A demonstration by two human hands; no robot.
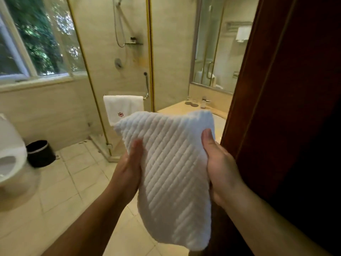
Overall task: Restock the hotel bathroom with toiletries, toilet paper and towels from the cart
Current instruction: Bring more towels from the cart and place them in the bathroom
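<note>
Left hand [131, 164] and right hand [220, 163] each grip one side edge of one ribbed white towel [172, 174], held in the air just beside the wooden door [280, 93]. The tiled floor [73, 182] lies open at left. Beyond it, one logo towel [123, 105] hangs on the shower rail.

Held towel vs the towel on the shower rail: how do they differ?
The held towel is gripped at its sides by the left hand and right hand; the rail towel hangs draped over a bar. The held towel is ribbed with no visible mark; the rail towel looks smooth with a red emblem. Both are white.
</note>
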